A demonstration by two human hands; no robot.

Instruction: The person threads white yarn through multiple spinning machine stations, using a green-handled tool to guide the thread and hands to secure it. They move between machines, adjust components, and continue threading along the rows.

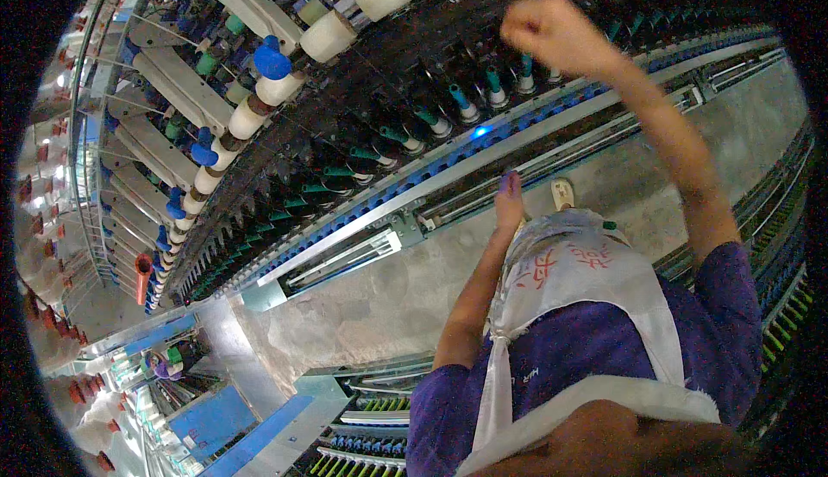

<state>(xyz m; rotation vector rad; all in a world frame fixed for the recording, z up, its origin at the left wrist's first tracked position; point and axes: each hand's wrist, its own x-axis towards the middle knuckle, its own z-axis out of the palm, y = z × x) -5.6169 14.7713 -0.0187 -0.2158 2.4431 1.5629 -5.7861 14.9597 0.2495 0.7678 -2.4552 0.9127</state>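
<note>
My right hand [556, 35] is raised over the dark upper part of a spinning frame [379, 97], its fingers curled in. Whatever is between those fingers, if anything, is too small to see. Just beneath it runs a row of bobbins [494, 87] with green tubes and white yarn at their lower ends. Lower down, my left hand [509, 205] is in front of the machine's lower rail [552, 160], near my apron [569, 261]. Its fingers are drawn together, with something purple at the tips that I cannot make out.
White rollers [329, 37] with blue caps [272, 59] line the frame's upper side. A blue light [481, 132] glows on the rail. Behind me stands another machine [371, 417] with yellow-green tubes. A concrete aisle [388, 296] runs between. An orange-red pipe-like part [143, 279] is at far left.
</note>
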